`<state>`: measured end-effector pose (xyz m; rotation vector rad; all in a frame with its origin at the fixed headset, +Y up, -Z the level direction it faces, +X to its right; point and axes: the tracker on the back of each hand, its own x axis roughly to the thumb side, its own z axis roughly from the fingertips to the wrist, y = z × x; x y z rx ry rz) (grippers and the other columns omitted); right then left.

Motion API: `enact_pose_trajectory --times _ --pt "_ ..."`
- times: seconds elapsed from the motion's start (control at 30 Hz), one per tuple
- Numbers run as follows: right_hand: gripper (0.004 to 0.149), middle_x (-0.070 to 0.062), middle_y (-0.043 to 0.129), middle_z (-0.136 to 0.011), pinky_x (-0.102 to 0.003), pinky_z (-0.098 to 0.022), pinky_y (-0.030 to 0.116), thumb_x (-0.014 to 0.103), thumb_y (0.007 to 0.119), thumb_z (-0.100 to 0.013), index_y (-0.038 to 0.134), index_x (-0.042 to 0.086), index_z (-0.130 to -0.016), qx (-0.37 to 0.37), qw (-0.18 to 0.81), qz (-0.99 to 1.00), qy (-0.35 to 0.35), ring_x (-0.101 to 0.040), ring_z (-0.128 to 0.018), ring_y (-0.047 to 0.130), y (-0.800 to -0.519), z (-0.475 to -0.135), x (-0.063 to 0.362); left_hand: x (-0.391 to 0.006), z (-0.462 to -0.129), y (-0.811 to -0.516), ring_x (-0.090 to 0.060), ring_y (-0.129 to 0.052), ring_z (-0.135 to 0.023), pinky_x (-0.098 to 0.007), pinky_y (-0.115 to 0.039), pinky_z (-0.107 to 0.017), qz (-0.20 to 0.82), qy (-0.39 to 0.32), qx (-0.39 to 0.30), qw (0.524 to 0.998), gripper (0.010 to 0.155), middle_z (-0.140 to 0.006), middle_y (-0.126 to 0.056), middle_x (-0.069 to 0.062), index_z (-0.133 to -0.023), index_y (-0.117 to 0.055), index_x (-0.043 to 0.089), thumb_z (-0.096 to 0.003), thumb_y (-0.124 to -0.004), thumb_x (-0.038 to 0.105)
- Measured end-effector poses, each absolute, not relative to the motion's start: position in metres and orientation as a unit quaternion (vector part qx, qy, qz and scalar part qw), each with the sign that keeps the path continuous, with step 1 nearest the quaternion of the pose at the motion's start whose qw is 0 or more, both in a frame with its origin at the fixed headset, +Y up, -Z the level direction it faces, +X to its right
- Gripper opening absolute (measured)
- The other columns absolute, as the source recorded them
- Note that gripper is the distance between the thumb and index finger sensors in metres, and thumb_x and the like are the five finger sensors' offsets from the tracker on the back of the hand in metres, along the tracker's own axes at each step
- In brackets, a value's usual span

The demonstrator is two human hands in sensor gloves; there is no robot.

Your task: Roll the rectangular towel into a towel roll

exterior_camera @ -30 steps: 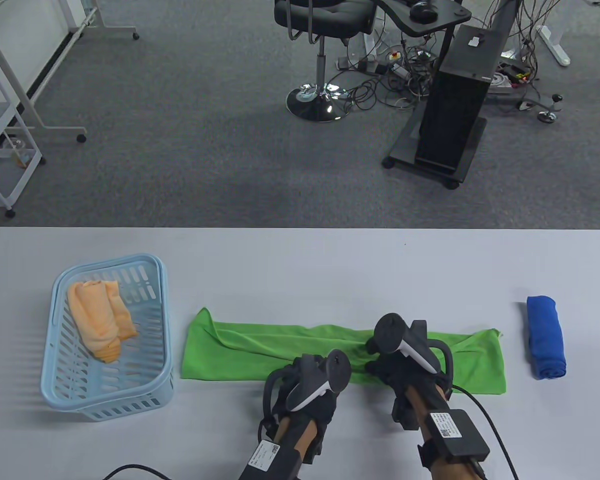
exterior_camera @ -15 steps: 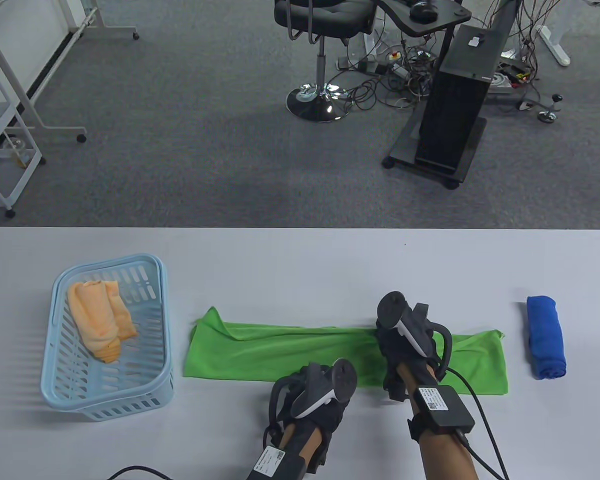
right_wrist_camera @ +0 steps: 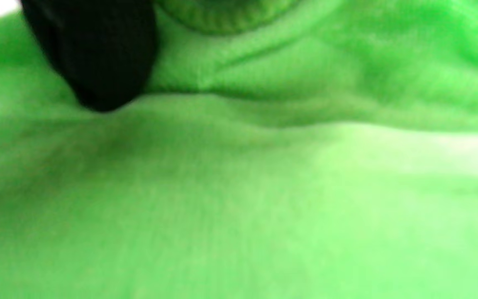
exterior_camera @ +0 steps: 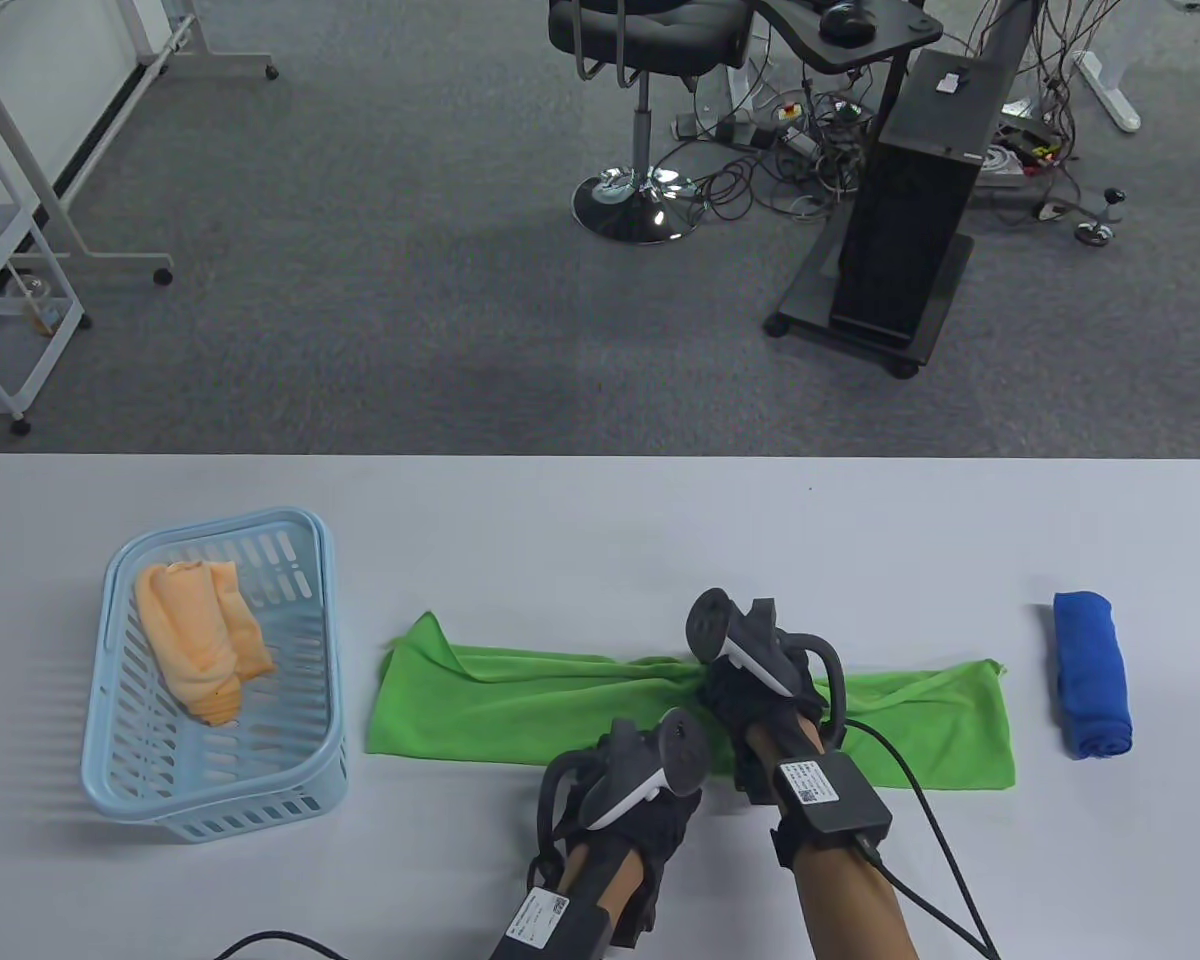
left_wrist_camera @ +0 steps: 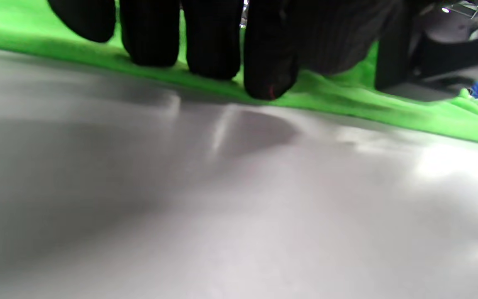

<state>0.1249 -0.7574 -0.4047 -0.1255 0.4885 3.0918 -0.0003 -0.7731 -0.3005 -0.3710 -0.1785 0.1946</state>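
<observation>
A green towel (exterior_camera: 520, 700) lies as a long folded strip across the front middle of the table. My left hand (exterior_camera: 650, 775) sits at the strip's near edge. In the left wrist view its fingertips (left_wrist_camera: 270, 70) press down on that edge of the towel (left_wrist_camera: 430, 116). My right hand (exterior_camera: 735, 690) is on top of the towel near its middle, where the cloth bunches and creases run toward it. The right wrist view is filled with green cloth (right_wrist_camera: 264, 187); one gloved fingertip (right_wrist_camera: 93, 62) digs in beside a raised fold.
A rolled blue towel (exterior_camera: 1092, 675) lies right of the green one. At the left stands a light blue basket (exterior_camera: 310, 640) holding an orange towel (exterior_camera: 200, 640). Cables trail from both wrists to the table's front edge. Bare table (exterior_camera: 600, 520) lies beyond the towel.
My right hand has slid left along the towel, dragging cloth with it so creases bunch near the middle. The left hand drew back slightly to the near edge.
</observation>
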Motion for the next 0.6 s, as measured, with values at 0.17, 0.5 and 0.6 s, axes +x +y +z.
enact_pose_trajectory --times 0.17,0.5,0.6 --pt "0.046 -0.005 0.076 -0.086 -0.065 -0.07 0.045 0.037 0.085 -0.031 0.083 0.027 -0.075 -0.067 0.112 0.97 0.203 -0.03 -0.082 0.076 -0.749 -0.398 0.137 -0.027 -0.297 -0.76 -0.043 -0.078 -0.089 -0.063 -0.061 -0.063 0.147 -0.046 -0.171 0.973 0.053 -0.096 -0.085 -0.015 -0.091 -0.088 0.028 -0.0419 -0.076 0.045" --pt "0.049 0.0 0.09 -0.068 -0.06 -0.067 0.057 0.039 0.081 -0.034 0.076 0.025 -0.08 -0.099 0.323 0.926 0.167 -0.023 -0.062 0.093 -0.662 -0.376 0.144 -0.066 -0.287 -0.748 -0.044 -0.088 -0.079 -0.061 -0.07 -0.056 0.378 0.045 -0.26 0.887 0.07 -0.091 -0.092 -0.019 -0.099 -0.08 0.015 -0.044 -0.066 0.056" --pt "0.049 0.0 0.091 -0.065 -0.058 -0.065 0.061 0.04 0.08 -0.034 0.076 0.023 -0.08 -0.11 0.354 0.916 0.155 -0.021 -0.058 0.095 -0.649 -0.365 0.144 -0.057 -0.286 -0.747 -0.049 -0.083 -0.083 -0.063 -0.067 -0.057 0.51 0.05 -0.267 0.816 0.082 -0.098 -0.084 -0.026 -0.106 -0.067 0.007 -0.0437 -0.059 0.061"
